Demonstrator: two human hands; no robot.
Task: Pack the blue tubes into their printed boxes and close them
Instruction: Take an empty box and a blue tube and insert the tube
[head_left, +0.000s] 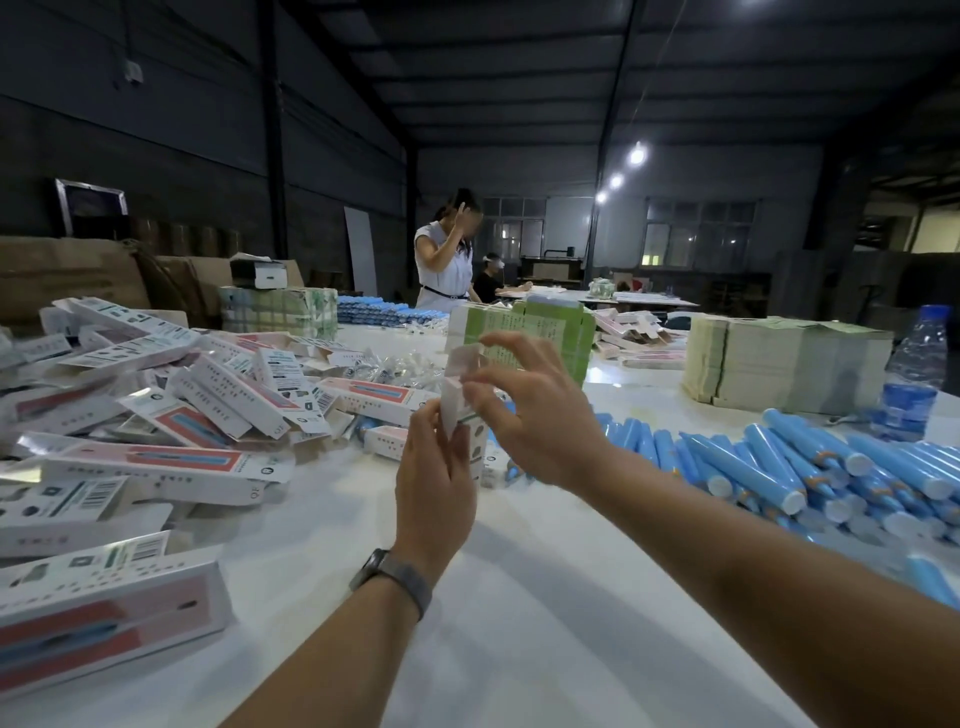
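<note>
Left hand (435, 486) grips upright box (464, 415) | right hand (540, 415) pinches flap

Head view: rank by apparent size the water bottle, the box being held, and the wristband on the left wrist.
1. Water bottle, at the table's far right, looks largest.
2. Held box, upright between both hands and partly hidden by them, so this ranking against the bottle is unsure.
3. Wristband, clearly smallest despite being nearest the camera.
</note>
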